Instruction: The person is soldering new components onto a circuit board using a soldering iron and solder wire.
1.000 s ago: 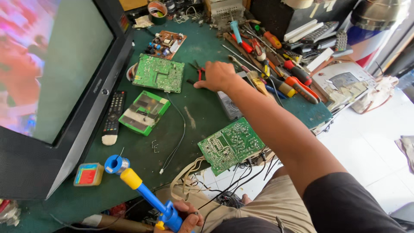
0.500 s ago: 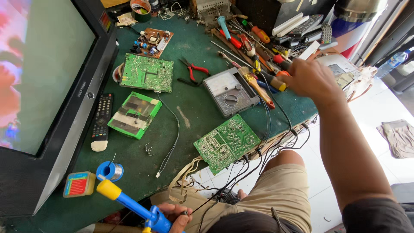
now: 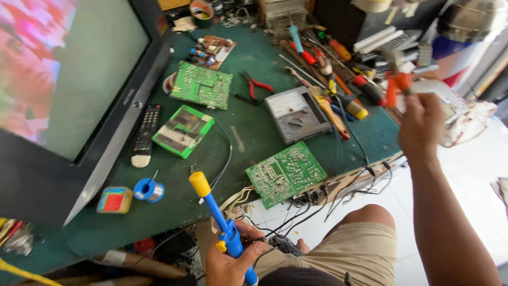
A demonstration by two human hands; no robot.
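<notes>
Past table edge (image 3: 370,159), right hand (image 3: 420,124) grips pliers (image 3: 396,85).

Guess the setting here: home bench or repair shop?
Likely an electronics repair bench, shop or home unclear: bare green circuit boards on a green-topped table, an analogue multimeter, a switched-on tube television, and a pile of screwdrivers.

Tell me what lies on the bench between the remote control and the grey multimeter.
In the head view, a green-framed board lies between the remote control and the grey multimeter, then a black cable and bare green mat.

Orange-handled tool (image 3: 396,85) blurred in right-hand fingers (image 3: 418,108)
</notes>
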